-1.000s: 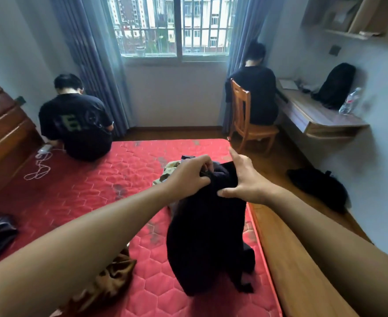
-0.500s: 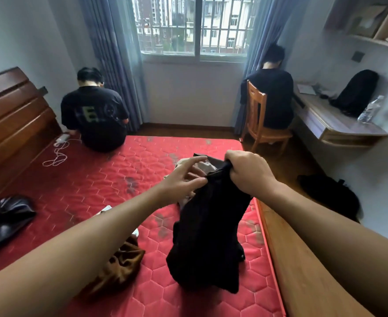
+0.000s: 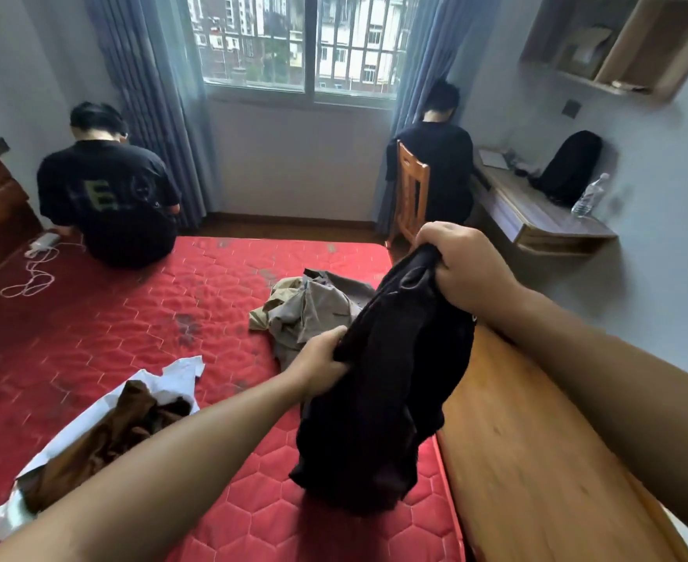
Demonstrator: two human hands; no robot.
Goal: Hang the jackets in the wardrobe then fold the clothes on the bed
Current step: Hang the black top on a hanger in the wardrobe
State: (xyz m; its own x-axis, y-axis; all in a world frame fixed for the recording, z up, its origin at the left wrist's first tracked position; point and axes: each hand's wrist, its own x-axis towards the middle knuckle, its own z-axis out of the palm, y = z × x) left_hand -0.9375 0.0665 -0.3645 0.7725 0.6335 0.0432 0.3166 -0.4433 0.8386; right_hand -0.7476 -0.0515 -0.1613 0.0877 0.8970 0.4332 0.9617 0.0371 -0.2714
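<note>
Right hand [image 3: 468, 270], centre right: fingers curled over the bunched top of the black garment [image 3: 386, 399]. Left hand [image 3: 321, 361], centre: fist closed on the garment's left edge, lower down. Garment hangs from both hands over the right side of the bed [image 3: 111, 330]; whether its lower end touches the red mattress is unclear. Khaki garment [image 3: 309, 312] lies crumpled just behind it. Brown garment [image 3: 103, 438] lies on white garment [image 3: 182, 373], lower left. Wall shelf [image 3: 621, 44], upper right: tan flat item [image 3: 585, 50] in left compartment, unidentifiable.

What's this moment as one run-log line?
left grip: holds black garment mid-edge | right grip: holds its top | garment: hanging over red mattress | beige clothes: unfolded on mattress
</note>
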